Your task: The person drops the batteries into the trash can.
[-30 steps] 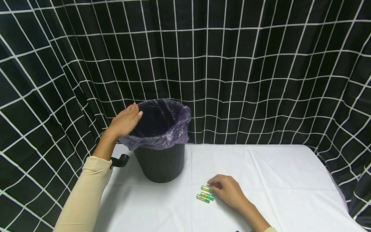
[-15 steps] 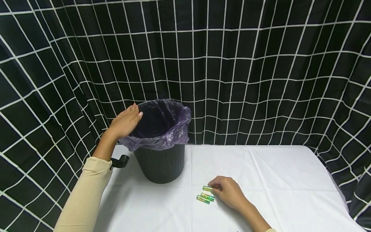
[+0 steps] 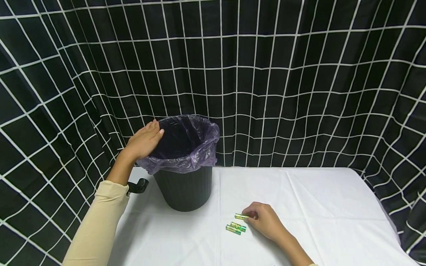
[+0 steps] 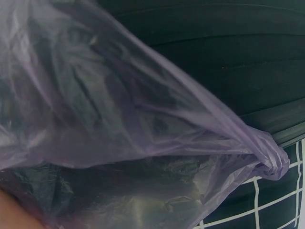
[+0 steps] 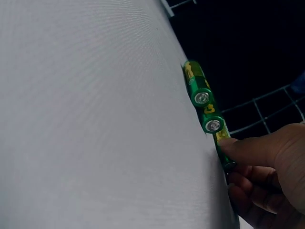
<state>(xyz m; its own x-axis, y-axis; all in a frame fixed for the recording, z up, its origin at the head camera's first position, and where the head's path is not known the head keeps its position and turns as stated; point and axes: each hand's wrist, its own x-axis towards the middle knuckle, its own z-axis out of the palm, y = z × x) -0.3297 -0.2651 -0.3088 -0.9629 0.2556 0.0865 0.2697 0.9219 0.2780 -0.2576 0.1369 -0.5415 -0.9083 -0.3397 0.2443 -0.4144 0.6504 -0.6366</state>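
My left hand (image 3: 144, 140) rests with straight fingers on the left rim of a dark trash bin (image 3: 184, 188). A translucent purple bag (image 3: 203, 147) lines the bin and folds over its rim; the left wrist view shows the bag (image 4: 119, 105) up close. On the white cloth to the right, my right hand (image 3: 264, 220) pinches the end of a green and gold battery (image 3: 240, 216) between thumb and fingers. Two similar batteries, one battery (image 3: 238, 226) and another battery (image 3: 233, 229), lie side by side just nearer to me. In the right wrist view the thumb (image 5: 252, 150) presses the held battery (image 5: 222, 143).
The white cloth (image 3: 319, 207) covers the table. Black curtains (image 3: 266, 92) with a white grid hang behind and at both sides. The bin stands at the table's back left, close to the curtain.
My right hand has closed on the far battery and shifted it slightly right, away from the other two. The left hand has stayed on the bin.
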